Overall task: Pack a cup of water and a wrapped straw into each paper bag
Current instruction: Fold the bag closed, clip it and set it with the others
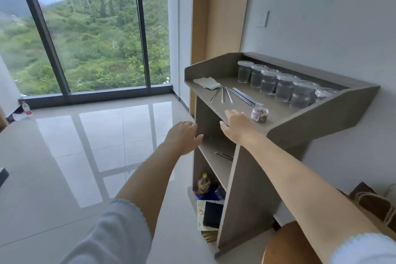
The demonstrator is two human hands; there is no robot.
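Several clear lidded cups of water (284, 88) stand in a row along the back of a grey stand's sloped top (276, 111). Several wrapped straws (235, 94) lie loose on that top, left of the cups. My right hand (234, 124) reaches over the top's front edge with fingers straight and holds nothing. My left hand (184, 137) hovers in the air left of the stand, fingers relaxed and empty. Brown paper bags (372, 203) show at the lower right, partly behind my right arm.
A folded white napkin (206, 82) lies at the top's left end, and a small jar (259, 114) stands near my right hand. The stand's lower shelves hold a yellow bottle (203, 183) and boxes. A glossy tiled floor (85, 146) spreads to the left, toward a large window.
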